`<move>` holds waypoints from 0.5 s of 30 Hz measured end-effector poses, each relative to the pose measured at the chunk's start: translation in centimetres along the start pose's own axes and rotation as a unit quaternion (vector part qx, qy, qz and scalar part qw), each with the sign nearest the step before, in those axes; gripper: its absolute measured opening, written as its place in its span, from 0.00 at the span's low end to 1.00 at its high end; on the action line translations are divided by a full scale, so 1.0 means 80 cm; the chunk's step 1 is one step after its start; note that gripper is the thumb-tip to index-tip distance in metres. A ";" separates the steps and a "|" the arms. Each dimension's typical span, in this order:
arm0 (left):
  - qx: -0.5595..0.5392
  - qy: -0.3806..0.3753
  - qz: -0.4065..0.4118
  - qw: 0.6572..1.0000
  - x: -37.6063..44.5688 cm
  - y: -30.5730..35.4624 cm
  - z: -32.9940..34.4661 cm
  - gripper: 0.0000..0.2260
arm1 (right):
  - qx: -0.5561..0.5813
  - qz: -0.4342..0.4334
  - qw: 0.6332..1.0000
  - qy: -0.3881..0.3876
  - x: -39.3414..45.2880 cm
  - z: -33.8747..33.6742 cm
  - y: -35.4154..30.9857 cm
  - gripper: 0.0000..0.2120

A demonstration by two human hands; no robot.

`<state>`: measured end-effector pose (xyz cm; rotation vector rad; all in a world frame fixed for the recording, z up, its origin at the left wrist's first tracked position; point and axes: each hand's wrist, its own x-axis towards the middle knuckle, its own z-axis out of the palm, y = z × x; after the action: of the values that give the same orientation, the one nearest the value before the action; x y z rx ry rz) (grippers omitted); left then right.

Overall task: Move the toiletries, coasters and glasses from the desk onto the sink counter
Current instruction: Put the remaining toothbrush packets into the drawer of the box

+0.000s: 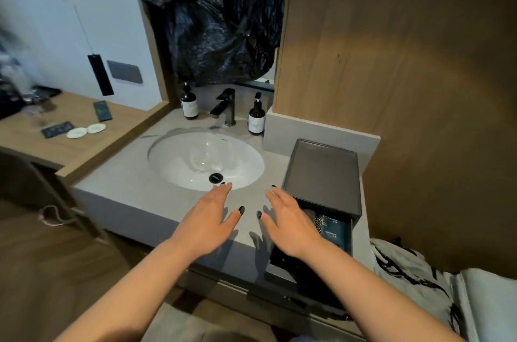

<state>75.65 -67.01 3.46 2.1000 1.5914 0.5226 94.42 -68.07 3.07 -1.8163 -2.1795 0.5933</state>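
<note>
My left hand (pixel 208 218) and my right hand (pixel 288 222) hover palm down over the front of the grey sink counter (pixel 126 182), fingers spread, holding nothing. Far left, on the wooden desk (pixel 84 145), lie two white round coasters (pixel 86 130), a dark flat packet (pixel 57 129) beside them and another dark packet (pixel 103 110) further back. Blurred glasses (pixel 39 113) stand at the desk's left end. Both hands are well to the right of the desk items.
A white basin (pixel 205 159) with a black faucet (pixel 225 106) fills the counter's middle. Two dark pump bottles (pixel 189 102) (pixel 256 115) flank the faucet. A grey drawer box (pixel 324 176) stands at the right, its drawer open. A black plastic bag (pixel 221 20) covers the mirror.
</note>
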 end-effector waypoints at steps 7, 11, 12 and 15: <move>0.005 0.039 -0.039 0.998 -0.017 -0.078 -0.058 0.30 | -0.013 -0.050 0.998 -0.025 0.052 0.032 -0.084 0.28; 0.010 0.042 -0.053 0.998 -0.021 -0.139 -0.094 0.30 | -0.020 -0.058 0.998 -0.032 0.088 0.057 -0.139 0.28; 0.006 0.043 -0.053 0.998 -0.022 -0.156 -0.104 0.30 | -0.018 -0.056 0.998 -0.032 0.098 0.065 -0.153 0.28; 0.005 0.037 -0.059 0.998 -0.027 -0.201 -0.133 0.29 | -0.007 -0.045 0.998 -0.038 0.122 0.088 -0.192 0.28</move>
<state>56.44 -64.04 3.17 2.0003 1.7497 0.5603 75.91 -61.82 3.10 -1.7180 -2.3064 0.6405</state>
